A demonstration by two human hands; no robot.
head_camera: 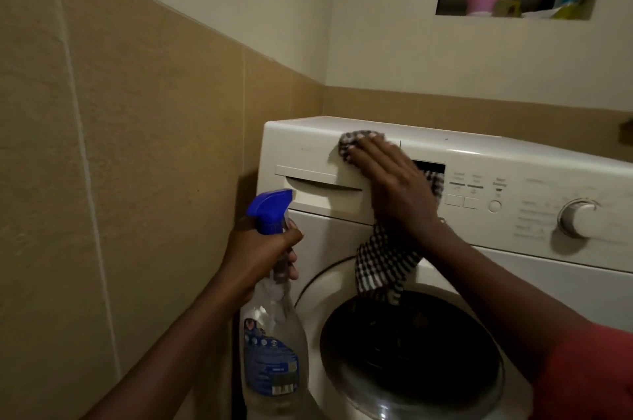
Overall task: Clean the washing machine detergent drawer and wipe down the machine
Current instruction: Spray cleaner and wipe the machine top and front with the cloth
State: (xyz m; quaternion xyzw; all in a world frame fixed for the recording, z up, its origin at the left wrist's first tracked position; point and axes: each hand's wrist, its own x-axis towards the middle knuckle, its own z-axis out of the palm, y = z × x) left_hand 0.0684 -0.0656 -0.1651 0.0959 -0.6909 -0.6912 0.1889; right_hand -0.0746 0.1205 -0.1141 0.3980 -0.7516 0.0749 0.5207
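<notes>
White front-loading washing machine (513, 159) sits in the corner against tan tiled walls, its detergent drawer (318, 186) at the upper left of the front panel — shut, a recessed handle slot running across it. The right hand (394, 186) lies flat with fingers spread, pressing a black-and-white checked cloth (383, 268) against the panel just right of the drawer; the cloth's loose end hangs down over the dark round door (411, 358). The left hand (263, 248) is wrapped tight around the neck of a clear spray bottle (270, 344) (blue trigger head, nozzle pointing right), near left of the machine. A program dial (579, 217) sits far right.
</notes>
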